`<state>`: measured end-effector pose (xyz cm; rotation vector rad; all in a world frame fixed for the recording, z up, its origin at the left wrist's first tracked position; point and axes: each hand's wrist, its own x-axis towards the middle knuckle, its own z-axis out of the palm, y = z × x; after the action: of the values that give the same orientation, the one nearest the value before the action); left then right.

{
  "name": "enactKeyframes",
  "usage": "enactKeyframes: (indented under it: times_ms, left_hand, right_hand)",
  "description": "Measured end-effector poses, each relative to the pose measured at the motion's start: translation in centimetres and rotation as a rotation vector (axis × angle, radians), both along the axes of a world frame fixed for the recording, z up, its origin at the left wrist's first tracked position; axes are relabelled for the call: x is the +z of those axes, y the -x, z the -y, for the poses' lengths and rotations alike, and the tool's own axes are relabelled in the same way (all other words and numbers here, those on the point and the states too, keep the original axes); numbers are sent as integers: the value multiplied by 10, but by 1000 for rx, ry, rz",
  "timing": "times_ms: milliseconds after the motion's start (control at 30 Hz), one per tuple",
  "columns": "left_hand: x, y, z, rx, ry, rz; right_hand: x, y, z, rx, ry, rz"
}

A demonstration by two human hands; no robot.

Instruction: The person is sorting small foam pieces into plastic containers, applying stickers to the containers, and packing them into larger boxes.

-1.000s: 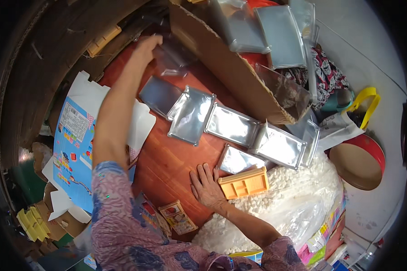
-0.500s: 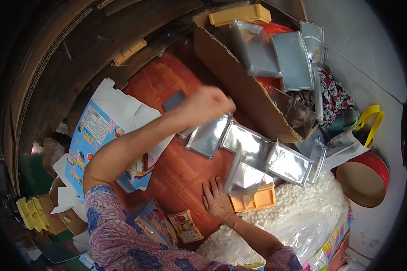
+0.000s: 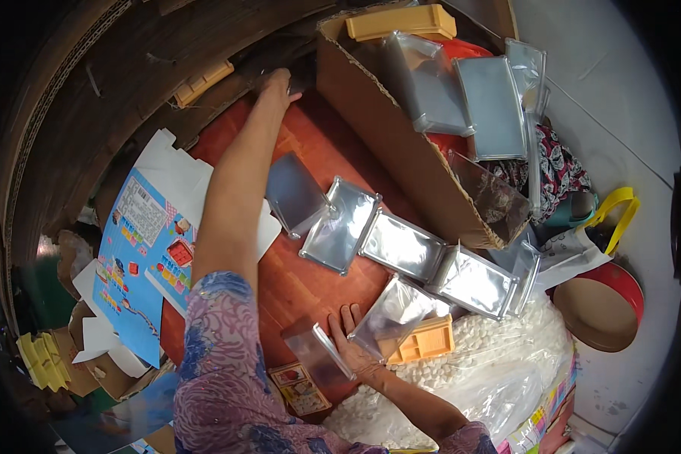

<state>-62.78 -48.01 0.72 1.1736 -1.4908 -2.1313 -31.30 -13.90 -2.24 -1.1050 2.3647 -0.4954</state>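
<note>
My left hand (image 3: 278, 85) is stretched to the far edge of the red surface (image 3: 280, 284). Its thumb sticks out to the side, the other fingers are partly hidden, and I see nothing in it. My right hand (image 3: 356, 354) lies flat, fingers spread, near the front of that surface. A tilted clear plastic lid (image 3: 318, 349) is against its left side, and another clear lid (image 3: 395, 312) overlaps its right side. Beyond, more clear lids (image 3: 340, 225) lie in an overlapping row toward the right. A yellow-orange compartment tray (image 3: 425, 340) sits right of my right hand.
A cardboard box (image 3: 401, 125) at the far right holds clear lids and a yellow-orange tray (image 3: 401, 23). A blue printed carton (image 3: 132, 257) lies at left. White pellets in a clear bag (image 3: 499, 363) fill the near right, beside a red round container (image 3: 601, 306).
My left hand has swung from above the lids to the far left edge. A clear lid now stands by my right hand, which stays put. The printed carton has shifted slightly left.
</note>
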Motion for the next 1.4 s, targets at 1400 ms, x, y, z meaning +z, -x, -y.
enactKeyframes:
  times_ms: [1400]
  left_hand:
    - [3,-85,136,199,1000,567]
  right_hand:
    - [-2,-8,-6,-420,-12,639]
